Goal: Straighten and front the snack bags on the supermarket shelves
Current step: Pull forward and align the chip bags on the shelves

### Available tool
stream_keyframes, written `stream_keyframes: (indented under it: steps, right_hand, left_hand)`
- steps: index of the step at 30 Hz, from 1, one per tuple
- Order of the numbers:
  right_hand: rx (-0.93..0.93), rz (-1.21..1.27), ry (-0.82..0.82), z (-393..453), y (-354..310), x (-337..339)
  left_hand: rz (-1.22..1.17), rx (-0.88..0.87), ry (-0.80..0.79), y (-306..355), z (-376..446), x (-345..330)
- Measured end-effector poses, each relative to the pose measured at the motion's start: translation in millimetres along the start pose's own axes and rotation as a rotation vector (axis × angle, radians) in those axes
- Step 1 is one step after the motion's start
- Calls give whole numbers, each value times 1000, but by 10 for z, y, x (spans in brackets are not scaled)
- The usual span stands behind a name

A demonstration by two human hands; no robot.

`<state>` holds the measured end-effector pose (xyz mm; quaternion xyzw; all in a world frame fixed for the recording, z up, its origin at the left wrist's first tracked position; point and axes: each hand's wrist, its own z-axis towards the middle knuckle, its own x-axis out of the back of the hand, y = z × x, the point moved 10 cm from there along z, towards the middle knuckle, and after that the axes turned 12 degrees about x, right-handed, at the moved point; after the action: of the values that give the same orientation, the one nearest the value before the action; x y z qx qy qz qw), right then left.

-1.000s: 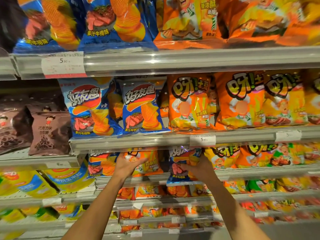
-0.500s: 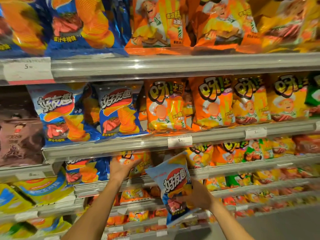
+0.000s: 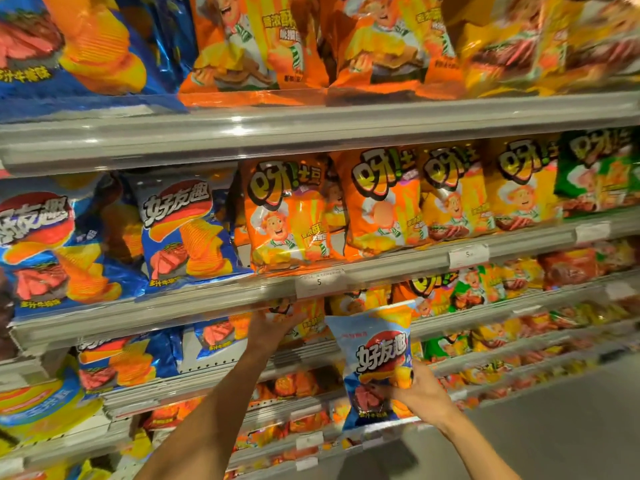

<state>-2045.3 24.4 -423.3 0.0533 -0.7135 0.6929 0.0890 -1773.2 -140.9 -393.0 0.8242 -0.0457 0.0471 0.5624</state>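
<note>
My right hand (image 3: 420,393) grips a blue chip bag (image 3: 375,362) by its lower right side and holds it upright, clear of the shelf front. My left hand (image 3: 273,329) reaches up under the grey shelf rail (image 3: 207,308) and rests with spread fingers on an orange snack bag (image 3: 304,320) standing on the third shelf. Blue chip bags (image 3: 187,233) and orange bags (image 3: 287,216) stand side by side on the shelf above.
More blue bags (image 3: 128,362) stand left of my left arm on the third shelf. Yellow and green bags (image 3: 602,174) fill the right end. Lower shelves with price tags (image 3: 468,255) step outward toward me; grey floor (image 3: 554,441) lies at lower right.
The blue bag left its shelf slot and came down and out toward me in my right hand. The view tilted up and moved closer. My left hand stayed on the orange bag.
</note>
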Motion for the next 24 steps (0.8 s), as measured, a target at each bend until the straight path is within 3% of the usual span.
stream_keyframes:
  steps: [5, 11, 15, 19, 21, 24]
  right_hand:
    - [7, -22, 51, -59, -214, 192]
    - [-3, -22, 74, 11, -304, 164]
    - [-19, -9, 27, 102, -370, -217]
    - [-79, 43, -75, 197, -330, -830]
    - [-99, -63, -149, 237, -319, -1178]
    - [-86, -117, -301, 288, -348, -1723]
  left_hand:
    - [137, 6, 15, -166, 143, -46]
    - [269, 100, -91, -285, 250, -114]
    - [312, 1, -132, -219, 118, -62]
    - [514, -154, -12, -119, -139, 341]
    - [525, -286, 62, -47, -352, 599]
    - [603, -242, 246, -160, -571, 1157]
